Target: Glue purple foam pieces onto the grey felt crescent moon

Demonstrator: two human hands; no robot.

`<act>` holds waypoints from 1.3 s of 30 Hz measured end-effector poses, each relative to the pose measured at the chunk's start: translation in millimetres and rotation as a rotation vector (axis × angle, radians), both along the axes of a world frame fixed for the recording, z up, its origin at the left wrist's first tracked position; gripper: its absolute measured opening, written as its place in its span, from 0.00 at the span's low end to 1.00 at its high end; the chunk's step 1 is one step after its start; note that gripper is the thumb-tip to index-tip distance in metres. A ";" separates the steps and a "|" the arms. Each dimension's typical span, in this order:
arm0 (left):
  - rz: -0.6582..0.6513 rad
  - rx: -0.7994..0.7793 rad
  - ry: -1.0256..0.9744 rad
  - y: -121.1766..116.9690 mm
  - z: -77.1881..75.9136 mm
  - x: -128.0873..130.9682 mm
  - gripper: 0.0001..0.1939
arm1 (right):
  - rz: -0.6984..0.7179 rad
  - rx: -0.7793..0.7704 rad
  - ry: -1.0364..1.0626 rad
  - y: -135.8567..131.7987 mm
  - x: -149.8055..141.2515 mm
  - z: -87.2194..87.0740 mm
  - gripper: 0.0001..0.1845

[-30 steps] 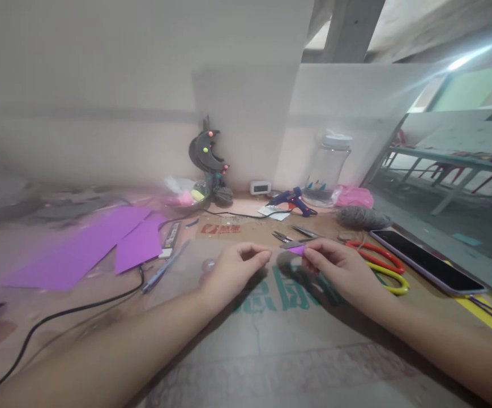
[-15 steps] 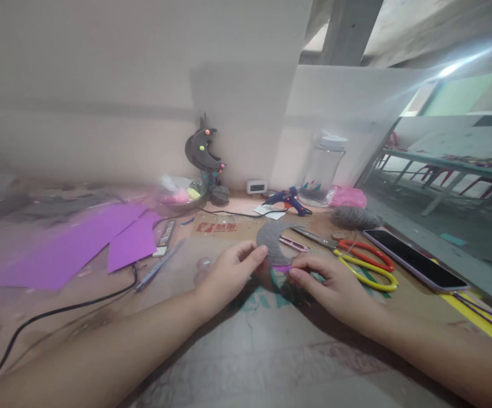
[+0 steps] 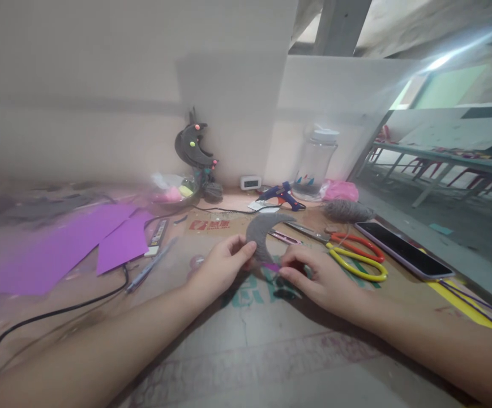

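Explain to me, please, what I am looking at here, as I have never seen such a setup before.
There is no machine here: these are a person's own bare hands, seen from one camera worn on the head, looking forward and down. The left hand holds a grey crescent. The right hand pinches a small purple piece at the crescent's lower end. Right of them on the work surface lie scissors with one orange-red and one yellow handle, and a smartphone. Farther back are a blue glue gun and grey yarn; to the left lie purple sheets.
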State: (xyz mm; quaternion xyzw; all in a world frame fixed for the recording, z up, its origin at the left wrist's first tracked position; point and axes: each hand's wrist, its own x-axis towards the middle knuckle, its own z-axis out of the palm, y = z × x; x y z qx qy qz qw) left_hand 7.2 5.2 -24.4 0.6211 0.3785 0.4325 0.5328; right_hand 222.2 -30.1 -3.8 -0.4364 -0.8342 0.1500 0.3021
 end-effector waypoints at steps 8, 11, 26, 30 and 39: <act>0.066 -0.149 -0.199 -0.1 2.5 2.5 0.19 | -0.006 -0.178 -0.086 17.6 16.8 20.8 0.30; 0.136 -0.201 -0.277 4.6 0.5 0.7 0.19 | -0.024 -0.387 -0.275 25.6 26.5 30.6 0.25; 0.171 -0.223 -0.266 5.8 2.4 -1.5 0.19 | -0.350 -0.011 -0.276 57.2 93.9 70.5 0.21; 0.161 -0.213 -0.247 6.2 2.3 -1.1 0.20 | -0.239 0.059 -0.099 14.5 56.8 83.4 0.21; 0.163 -0.201 -0.229 4.0 1.7 -1.1 0.15 | 0.100 -0.004 -0.372 -20.0 48.7 110.1 0.28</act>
